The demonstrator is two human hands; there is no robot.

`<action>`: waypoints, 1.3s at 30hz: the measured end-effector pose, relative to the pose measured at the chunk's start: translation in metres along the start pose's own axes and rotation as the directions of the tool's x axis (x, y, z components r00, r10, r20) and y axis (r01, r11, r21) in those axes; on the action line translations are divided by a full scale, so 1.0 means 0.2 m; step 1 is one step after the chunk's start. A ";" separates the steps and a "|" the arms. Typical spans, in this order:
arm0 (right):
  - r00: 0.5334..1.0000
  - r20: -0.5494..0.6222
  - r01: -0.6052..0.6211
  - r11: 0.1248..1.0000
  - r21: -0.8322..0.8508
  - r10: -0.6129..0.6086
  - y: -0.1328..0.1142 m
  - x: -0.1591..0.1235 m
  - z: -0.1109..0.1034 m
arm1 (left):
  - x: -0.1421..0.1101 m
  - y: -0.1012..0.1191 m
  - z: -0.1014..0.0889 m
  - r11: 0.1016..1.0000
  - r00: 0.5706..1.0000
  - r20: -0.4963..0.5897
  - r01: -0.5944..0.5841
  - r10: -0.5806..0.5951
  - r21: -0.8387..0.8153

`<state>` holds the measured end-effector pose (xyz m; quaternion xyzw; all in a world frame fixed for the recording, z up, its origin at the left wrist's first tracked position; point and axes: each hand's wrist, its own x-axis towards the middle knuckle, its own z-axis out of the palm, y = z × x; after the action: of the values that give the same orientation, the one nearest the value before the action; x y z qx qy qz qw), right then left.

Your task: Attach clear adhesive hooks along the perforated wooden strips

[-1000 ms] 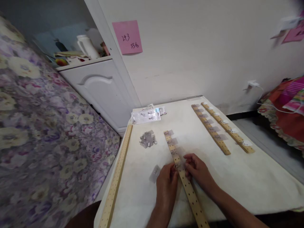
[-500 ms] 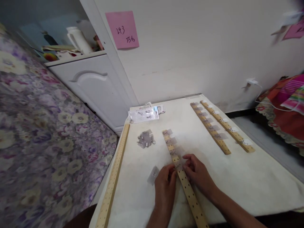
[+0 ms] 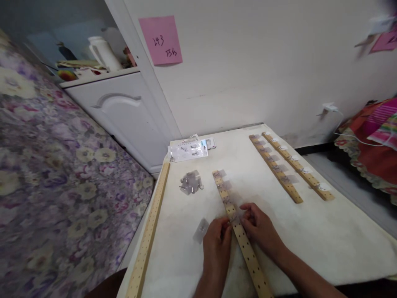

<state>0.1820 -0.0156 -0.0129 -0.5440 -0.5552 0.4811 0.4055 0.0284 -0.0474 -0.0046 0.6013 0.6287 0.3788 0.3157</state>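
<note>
Wooden perforated strip [image 3: 245, 248] lies between left hand [image 3: 216, 240] and right hand [image 3: 259, 227].

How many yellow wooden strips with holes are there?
4: left strip at the edge of the white table; middle strip between left hand and right hand; inner right strip; outer right strip beside it. None seem hidden.

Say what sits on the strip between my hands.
On the strip: small metal pieces with clear cards along its far part. The fingers partly hide the nearest card.

The pink note [image 3: 160, 40] on the wall [image 3: 242, 62] reads "243" above unclear handwritten characters.
</note>
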 end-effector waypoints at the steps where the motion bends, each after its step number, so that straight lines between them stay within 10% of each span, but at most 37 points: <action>1: 1.000 0.000 -0.001 1.000 0.001 0.001 0.00 0.00 0.00 | 0.00 0.00 0.00 1.000 1.000 0.000 0.000 0.000 0.000; 12: 1.000 -0.006 -0.005 1.000 -0.002 0.005 0.01 0.00 0.00 | -0.05 -0.01 -0.02 0.998 0.999 -0.031 -0.037 0.039 0.059; 23: 1.000 -0.009 0.005 1.000 -0.022 -0.006 0.01 0.00 -0.01 | -0.14 -0.05 -0.03 0.901 0.946 0.095 -0.324 0.309 0.287; 39: 1.000 0.001 0.002 1.000 -0.030 -0.002 0.01 0.00 0.00 | -0.14 -0.04 -0.01 0.830 0.934 0.119 -0.355 0.338 0.430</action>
<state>0.1833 -0.0150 -0.0145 -0.5492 -0.5631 0.4724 0.3976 0.0244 -0.0746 -0.0114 0.7684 0.5727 0.2644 0.1079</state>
